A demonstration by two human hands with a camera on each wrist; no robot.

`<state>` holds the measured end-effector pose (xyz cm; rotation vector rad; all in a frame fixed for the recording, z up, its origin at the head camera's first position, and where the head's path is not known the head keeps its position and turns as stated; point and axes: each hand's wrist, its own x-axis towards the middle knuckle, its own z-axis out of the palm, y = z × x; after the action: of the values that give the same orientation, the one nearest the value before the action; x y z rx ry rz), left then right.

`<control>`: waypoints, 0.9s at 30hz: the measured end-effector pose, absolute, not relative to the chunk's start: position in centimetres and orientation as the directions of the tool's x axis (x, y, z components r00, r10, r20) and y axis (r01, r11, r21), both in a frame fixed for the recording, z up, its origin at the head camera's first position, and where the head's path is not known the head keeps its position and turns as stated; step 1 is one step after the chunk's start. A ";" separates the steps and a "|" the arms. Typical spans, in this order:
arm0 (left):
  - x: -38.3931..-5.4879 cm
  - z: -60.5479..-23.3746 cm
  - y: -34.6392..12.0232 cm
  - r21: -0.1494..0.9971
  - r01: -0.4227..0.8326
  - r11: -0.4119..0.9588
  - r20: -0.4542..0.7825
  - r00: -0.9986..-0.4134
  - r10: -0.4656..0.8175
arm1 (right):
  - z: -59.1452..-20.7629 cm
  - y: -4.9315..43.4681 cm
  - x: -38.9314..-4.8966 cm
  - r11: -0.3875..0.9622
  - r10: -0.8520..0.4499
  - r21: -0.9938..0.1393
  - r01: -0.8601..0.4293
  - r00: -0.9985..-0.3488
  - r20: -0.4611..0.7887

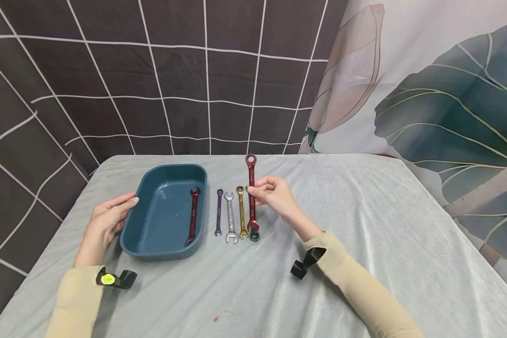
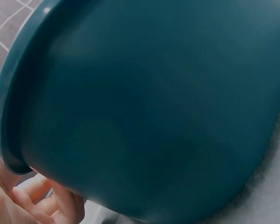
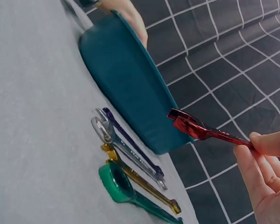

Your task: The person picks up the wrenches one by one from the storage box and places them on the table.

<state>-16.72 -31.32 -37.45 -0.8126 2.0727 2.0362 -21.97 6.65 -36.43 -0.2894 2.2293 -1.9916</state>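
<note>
My right hand pinches a red combination wrench between thumb and fingers. In the right wrist view this wrench hangs above the cloth. Below it lies a green wrench, mostly hidden in the head view. Left of that, a gold wrench, a silver open-ended wrench and a small purple wrench lie side by side. My left hand grips the left rim of a blue-green plastic tub, fingers curled beneath the lip. Inside the tub, a dark red wrench lies along the right wall.
A light grey cloth covers the table, with some creases on the right. Behind it hangs a dark curtain with white grid lines. A leaf-patterned curtain hangs at the right. Both wrists carry black camera mounts.
</note>
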 end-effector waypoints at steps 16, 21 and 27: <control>-16.7 -37.4 -31.2 0.885 -0.463 -0.047 -0.455 -0.839 -0.299 | -37.1 8.5 -22.7 0.070 -0.192 -0.996 0.047 -0.980 -0.059; -16.7 -37.4 -31.1 0.882 -0.471 -0.033 -0.458 -0.837 -0.301 | -37.3 8.8 -22.9 0.061 -0.184 -0.997 0.051 -0.981 -0.062; -16.7 -37.4 -31.2 0.880 -0.475 -0.023 -0.460 -0.838 -0.295 | -37.5 9.0 -22.9 0.083 -0.183 -0.995 0.056 -0.981 -0.070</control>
<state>-16.70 -31.19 -37.38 -0.8327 2.0955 1.9861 -22.92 9.05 -37.54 -0.1301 2.1742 -2.0107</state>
